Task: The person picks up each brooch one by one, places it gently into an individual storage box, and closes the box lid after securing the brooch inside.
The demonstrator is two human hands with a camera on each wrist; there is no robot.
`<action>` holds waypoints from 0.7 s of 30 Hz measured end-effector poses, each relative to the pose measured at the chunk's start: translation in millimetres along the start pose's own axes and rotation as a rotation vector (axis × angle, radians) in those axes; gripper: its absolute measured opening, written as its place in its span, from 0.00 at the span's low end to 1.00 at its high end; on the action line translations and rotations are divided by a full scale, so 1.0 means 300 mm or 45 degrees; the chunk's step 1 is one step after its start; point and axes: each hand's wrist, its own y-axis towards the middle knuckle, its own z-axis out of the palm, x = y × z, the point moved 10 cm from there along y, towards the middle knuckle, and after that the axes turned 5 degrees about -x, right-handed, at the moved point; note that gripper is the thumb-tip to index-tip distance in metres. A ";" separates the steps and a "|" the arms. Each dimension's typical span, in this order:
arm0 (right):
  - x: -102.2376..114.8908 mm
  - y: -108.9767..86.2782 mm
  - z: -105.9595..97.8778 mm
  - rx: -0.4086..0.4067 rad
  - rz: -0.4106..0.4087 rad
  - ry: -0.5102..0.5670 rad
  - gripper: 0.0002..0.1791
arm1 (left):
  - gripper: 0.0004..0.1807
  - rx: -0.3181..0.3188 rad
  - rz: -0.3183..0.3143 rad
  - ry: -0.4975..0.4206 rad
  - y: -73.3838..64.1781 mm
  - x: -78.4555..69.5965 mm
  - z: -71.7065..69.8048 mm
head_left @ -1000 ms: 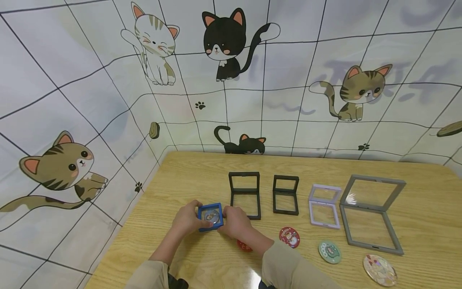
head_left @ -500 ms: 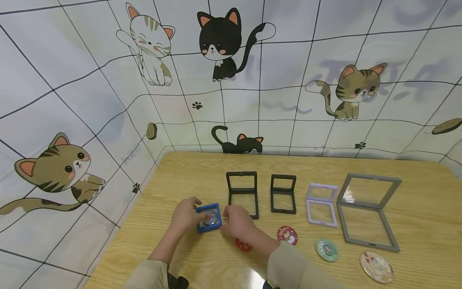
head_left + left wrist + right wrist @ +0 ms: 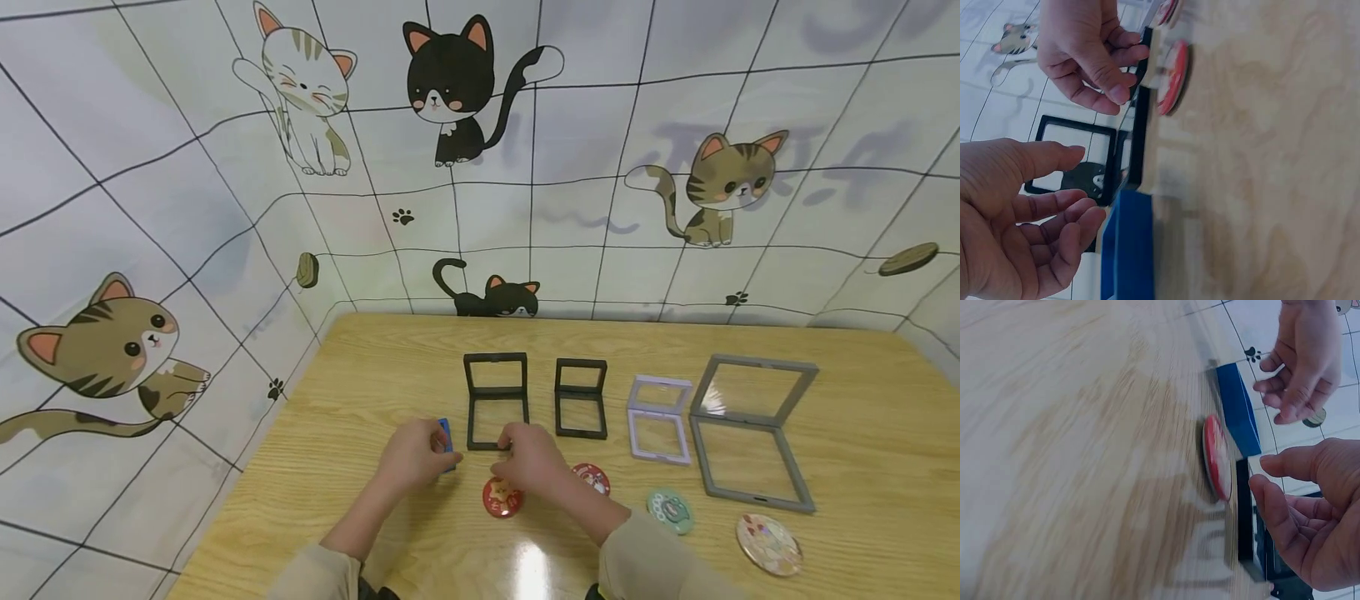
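My left hand (image 3: 411,457) is over the blue display frame (image 3: 1132,250), which stands on the table and is mostly hidden by that hand in the head view. Its fingers are loosely bent, and the left wrist view shows nothing between them. My right hand (image 3: 534,460) hovers just above a red round badge (image 3: 502,497), thumb and fingers apart and holding nothing. In the right wrist view that badge (image 3: 1216,456) lies flat near the blue frame (image 3: 1238,409). Behind the right hand, a larger black frame (image 3: 497,357) stands with its lid raised.
Rightward stand a smaller black frame (image 3: 581,362), a lilac frame (image 3: 657,458) and a big grey frame (image 3: 756,502), all with lids up. In front lie another red badge (image 3: 592,478), a green badge (image 3: 671,511) and a pale patterned badge (image 3: 769,544). A cat-print wall covering (image 3: 585,200) rises behind.
Both hands have let go of the blue frame, which held a round badge. My right hand has moved right, uncovering the red badge; my left hand now covers most of the blue frame.
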 end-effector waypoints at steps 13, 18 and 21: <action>-0.068 -0.060 -0.006 0.095 0.089 -0.047 0.14 | 0.15 0.164 0.140 -0.107 -0.056 -0.069 0.167; -0.070 -0.079 0.006 0.123 0.077 -0.009 0.16 | 0.20 0.183 0.087 -0.125 -0.071 -0.066 0.190; -0.065 -0.084 0.009 0.121 0.048 0.015 0.16 | 0.22 0.190 0.079 -0.123 -0.073 -0.064 0.200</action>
